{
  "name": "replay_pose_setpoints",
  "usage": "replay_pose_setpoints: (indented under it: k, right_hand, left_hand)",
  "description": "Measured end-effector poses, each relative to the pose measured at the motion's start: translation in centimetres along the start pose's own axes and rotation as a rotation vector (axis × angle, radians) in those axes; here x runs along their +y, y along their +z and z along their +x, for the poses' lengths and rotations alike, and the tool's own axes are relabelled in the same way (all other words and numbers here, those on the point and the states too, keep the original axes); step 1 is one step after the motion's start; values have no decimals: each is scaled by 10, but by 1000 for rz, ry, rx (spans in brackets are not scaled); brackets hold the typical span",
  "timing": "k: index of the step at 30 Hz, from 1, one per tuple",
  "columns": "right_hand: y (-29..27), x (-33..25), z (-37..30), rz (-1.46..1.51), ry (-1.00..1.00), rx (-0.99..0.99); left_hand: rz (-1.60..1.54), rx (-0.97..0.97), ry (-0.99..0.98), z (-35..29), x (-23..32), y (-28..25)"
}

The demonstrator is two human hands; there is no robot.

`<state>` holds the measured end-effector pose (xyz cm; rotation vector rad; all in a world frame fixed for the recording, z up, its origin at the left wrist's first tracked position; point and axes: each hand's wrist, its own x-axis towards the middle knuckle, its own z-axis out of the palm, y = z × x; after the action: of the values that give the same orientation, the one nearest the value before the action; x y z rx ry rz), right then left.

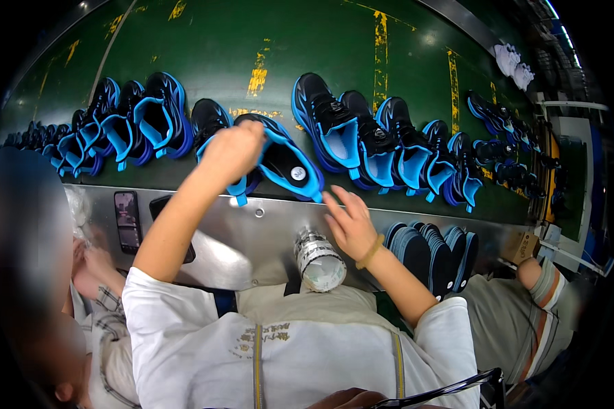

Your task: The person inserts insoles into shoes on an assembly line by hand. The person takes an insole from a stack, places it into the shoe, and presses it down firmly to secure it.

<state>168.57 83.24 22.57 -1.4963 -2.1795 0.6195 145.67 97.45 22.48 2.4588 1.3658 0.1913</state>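
Note:
A black and blue sneaker (pixel 288 158) lies at the near edge of the green surface, its opening toward me. Inside it shows a dark insole with a round white label. My left hand (pixel 235 151) reaches over the front of this shoe, fingers closed on its upper near the tongue; the fingertips are partly hidden. Beside the blue heel tab is my right hand (pixel 348 221), with fingers apart and holding nothing; the index fingertip is at or touching the heel. Partly behind my left hand and wrist is another sneaker (pixel 211 117).
Rows of matching sneakers (pixel 164 116) (pixel 327 126) line the green surface (pixel 218 48) on both sides. Stacked insoles (pixel 413 253), a tape-wrapped cup (pixel 320 266) and a phone (pixel 127 221) are on the metal ledge (pixel 266 218). Co-workers sit left and right; one's hands (pixel 92 262) show at left.

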Motion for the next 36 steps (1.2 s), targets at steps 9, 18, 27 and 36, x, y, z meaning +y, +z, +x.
replay_pose_setpoints:
  k: [9, 18, 27, 36]
  right_hand:
    - [-101, 16, -157, -350, 724, -92]
    - [-111, 6, -225, -335, 800, 29]
    - [-117, -1, -40, -243, -27, 214]
    - [20, 41, 52, -431, 247, -223]
  left_hand:
    - [-114, 273, -34, 32, 15, -45]
    - [-419, 305, -110, 79, 77, 62]
    - [-916, 87, -456, 51, 68, 70]
    - [-994, 206, -483, 46, 84, 78]
